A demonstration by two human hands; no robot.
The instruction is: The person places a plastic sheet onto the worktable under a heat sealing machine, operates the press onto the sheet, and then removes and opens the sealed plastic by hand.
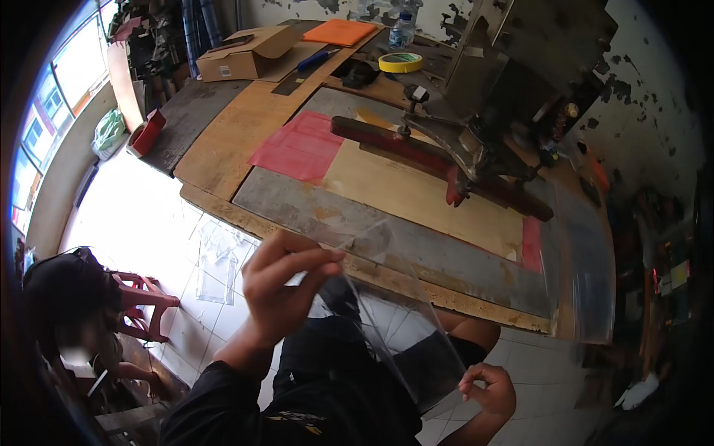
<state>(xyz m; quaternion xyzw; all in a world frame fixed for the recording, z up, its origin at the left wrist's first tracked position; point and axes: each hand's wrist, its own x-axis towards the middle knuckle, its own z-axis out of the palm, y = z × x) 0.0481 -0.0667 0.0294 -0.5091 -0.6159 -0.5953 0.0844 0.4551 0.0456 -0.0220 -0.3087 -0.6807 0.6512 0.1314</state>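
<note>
A clear, see-through plastic piece [405, 312] hangs slanting over my lap, in front of the table's near edge. My left hand [286, 279] pinches its upper left corner between thumb and fingers. Lower right, my right hand [489, 388] has its fingers curled on the opposite end of the plastic. Beyond it, a long dark red bar [439, 163] on a metal arm stands over a cream sheet [416, 197] with pink-red material [301, 145] at its left end, on a grey plate [275, 195].
On the table lie a cardboard box [242, 59], an orange stack [338, 32], yellow tape [400, 63], red tape [146, 134] and a bottle [401, 33]. Clear sheets [591, 275] lie at the right. A person [82, 327] is at lower left beside a red stool [145, 301].
</note>
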